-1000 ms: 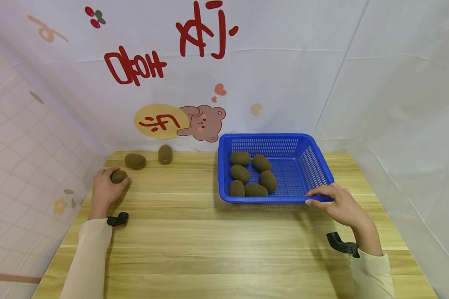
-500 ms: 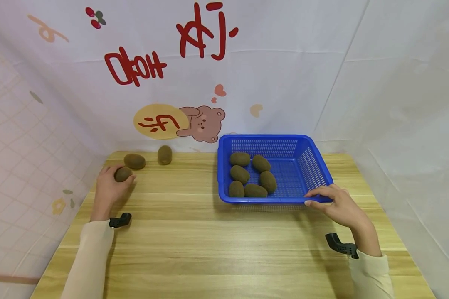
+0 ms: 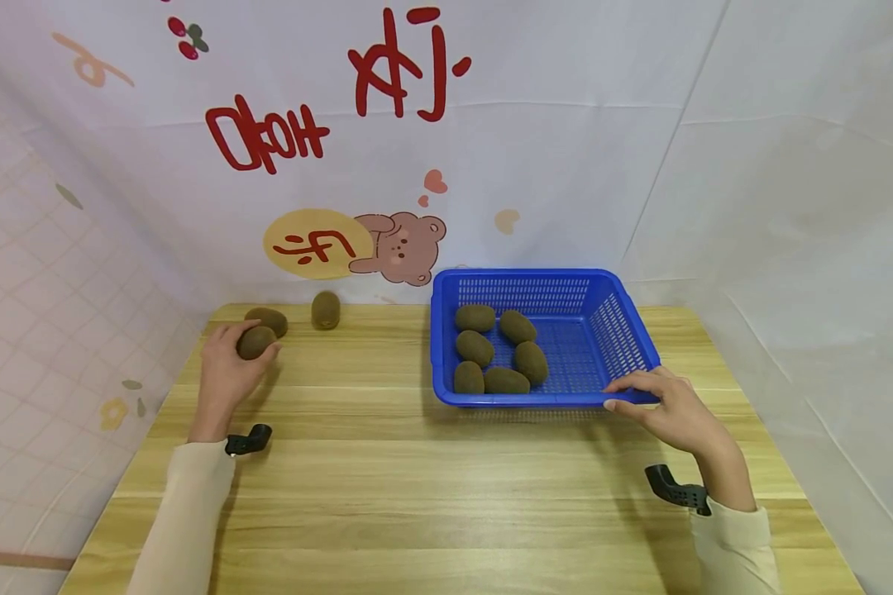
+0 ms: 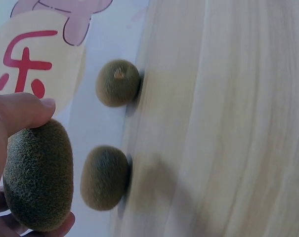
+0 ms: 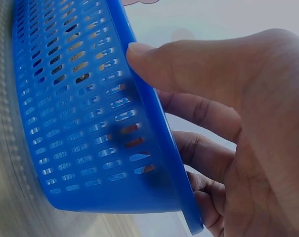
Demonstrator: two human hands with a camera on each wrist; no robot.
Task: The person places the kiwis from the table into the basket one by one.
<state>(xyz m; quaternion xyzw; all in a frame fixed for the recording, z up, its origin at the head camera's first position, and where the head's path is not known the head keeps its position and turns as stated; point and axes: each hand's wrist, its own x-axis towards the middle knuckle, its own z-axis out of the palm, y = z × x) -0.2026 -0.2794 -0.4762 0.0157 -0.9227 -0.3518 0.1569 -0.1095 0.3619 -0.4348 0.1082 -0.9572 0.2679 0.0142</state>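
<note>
My left hand [image 3: 231,368] grips a brown kiwi [image 4: 39,175] between thumb and fingers, at the left of the table in the head view. Just behind it lies a second kiwi [image 4: 106,177], partly hidden by the held one in the head view. A third kiwi [image 3: 326,310] stands a little to the right, near the back wall. My right hand [image 3: 677,411] pinches the front right rim of a blue plastic basket [image 5: 159,133], thumb outside and fingers over the edge. Several kiwis [image 3: 531,364] sit in the basket's left half.
A pale wood-patterned table [image 3: 387,487] carries everything. White printed cloth [image 3: 565,165] with red characters and a bear hangs along the back, and more cloth lines both sides. Each wrist wears a black camera mount [image 3: 247,440].
My left hand has moved right and slightly away from me with the kiwi, which now overlaps the one behind it in view. The right hand keeps its hold on the basket rim.
</note>
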